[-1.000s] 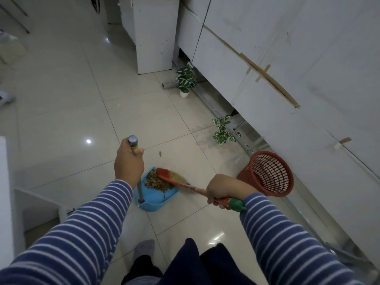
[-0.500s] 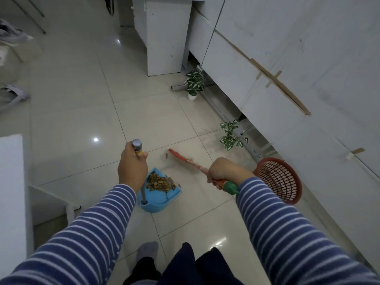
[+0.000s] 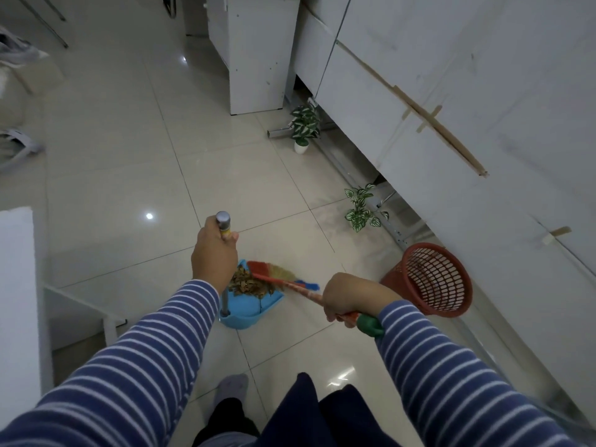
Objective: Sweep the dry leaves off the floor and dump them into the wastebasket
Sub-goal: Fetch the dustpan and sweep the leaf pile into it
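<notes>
A blue dustpan (image 3: 248,309) stands on the tiled floor with a heap of dry brown leaves (image 3: 246,283) inside it. My left hand (image 3: 213,256) grips the top of its upright metal handle (image 3: 223,221). My right hand (image 3: 350,300) grips the red stick of a small broom (image 3: 274,275), whose multicoloured bristles lie at the dustpan's mouth, against the leaves. A red mesh wastebasket (image 3: 433,279) stands to the right of the hands, tilted toward me beside the white wall panels.
Two small potted plants (image 3: 304,127) (image 3: 361,209) stand along the base of the white panels (image 3: 451,108) on the right. A white cabinet (image 3: 261,59) is at the back. A white table edge (image 3: 19,285) is at the left. My socked foot (image 3: 232,388) is below.
The broom swung out over the floor half a second ago and has come back to the dustpan's mouth. The left hand stays on the handle.
</notes>
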Motion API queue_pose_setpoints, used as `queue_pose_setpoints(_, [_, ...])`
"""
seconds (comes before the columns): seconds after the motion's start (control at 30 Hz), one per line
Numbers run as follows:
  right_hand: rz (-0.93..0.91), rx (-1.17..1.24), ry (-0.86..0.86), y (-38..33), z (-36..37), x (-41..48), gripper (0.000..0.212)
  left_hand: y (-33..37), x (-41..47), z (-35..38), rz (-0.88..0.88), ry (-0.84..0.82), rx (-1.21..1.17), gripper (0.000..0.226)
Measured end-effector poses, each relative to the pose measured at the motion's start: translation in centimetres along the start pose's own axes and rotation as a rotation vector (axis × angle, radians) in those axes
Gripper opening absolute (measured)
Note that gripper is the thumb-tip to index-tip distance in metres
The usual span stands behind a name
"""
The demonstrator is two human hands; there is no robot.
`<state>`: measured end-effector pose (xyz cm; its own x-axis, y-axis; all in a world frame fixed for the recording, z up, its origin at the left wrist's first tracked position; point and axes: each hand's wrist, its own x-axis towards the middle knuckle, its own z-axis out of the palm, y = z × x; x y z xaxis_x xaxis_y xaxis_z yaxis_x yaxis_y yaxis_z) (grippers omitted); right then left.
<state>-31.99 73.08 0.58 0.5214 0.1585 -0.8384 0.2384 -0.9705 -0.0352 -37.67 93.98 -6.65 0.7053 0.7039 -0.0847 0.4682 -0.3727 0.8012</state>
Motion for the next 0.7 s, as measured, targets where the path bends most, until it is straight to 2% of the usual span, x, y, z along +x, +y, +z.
queue_pose_setpoints(0.13, [-0.011,0.004,-0.028,1.9,0.0,-2.1,0.015,-0.1,-0.1,0.0,0.005,0.008,-0.001,0.019])
queue_pose_setpoints(0.23, [-0.001,0.08,-0.009,3.5,0.0,-3.9,0.028,-0.2,-0.4,-0.4,-0.012,0.019,-0.017,0.02])
queue_pose_setpoints(0.37, [0.005,0.124,0.01,5.2,-0.2,-4.8,0.032,-0.7,-1.2,-1.3,-0.041,0.03,-0.035,0.021])
queue_pose_setpoints(0.5, [0.055,0.203,0.038,5.9,1.0,-3.7,0.024,-1.3,-2.3,-2.3,-0.041,0.022,-0.029,0.021])
queue_pose_setpoints(0.63, [0.063,0.183,-0.001,5.2,3.6,-2.9,0.011,-1.7,-3.4,-2.6,-0.029,0.013,-0.013,0.02])
queue_pose_setpoints(0.7, [0.062,0.182,-0.026,4.7,4.8,-3.0,0.013,-1.8,-3.8,-2.5,-0.027,0.005,-0.008,0.02])
